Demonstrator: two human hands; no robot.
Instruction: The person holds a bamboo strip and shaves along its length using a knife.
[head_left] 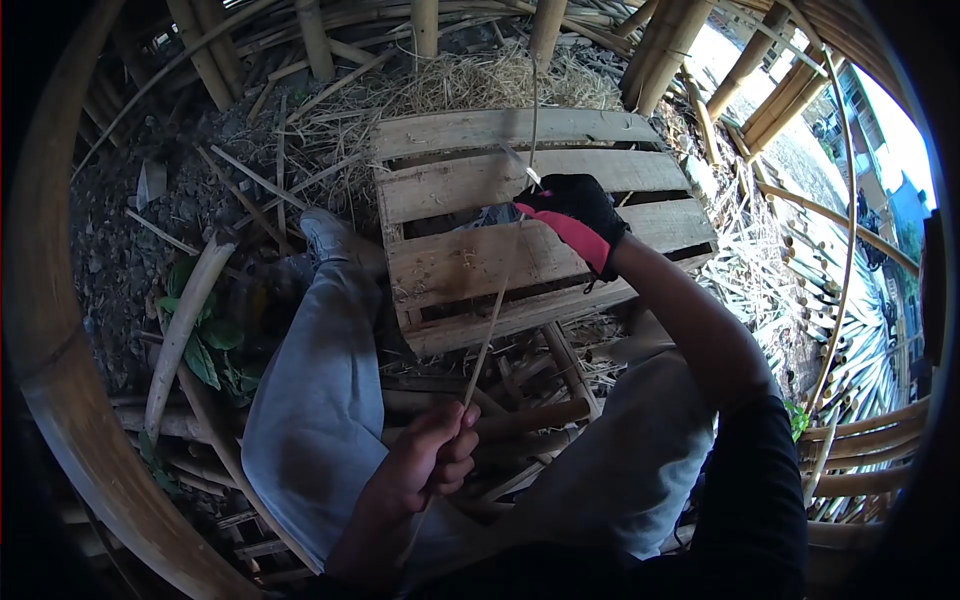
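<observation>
My left hand (432,455), bare, is closed around a long thin bamboo strip (492,325) low in front of my body. The strip runs up and away from it, over the slatted wooden crate (450,258), to my right hand (568,215). That hand wears a black and pink glove and is closed around a knife; the narrow blade (521,165) sticks out to the upper left, partly blurred, beside the strip. Beyond the glove the strip continues upward past the crate's far edge. The handle is hidden in the glove.
The crate stands between my legs in grey trousers (320,400). Bamboo posts (665,50) rise behind it, with dry shavings (470,85) at their feet. A curved bamboo pole (75,400) frames the left side. Cut bamboo sticks (850,350) lie in sunlight at right.
</observation>
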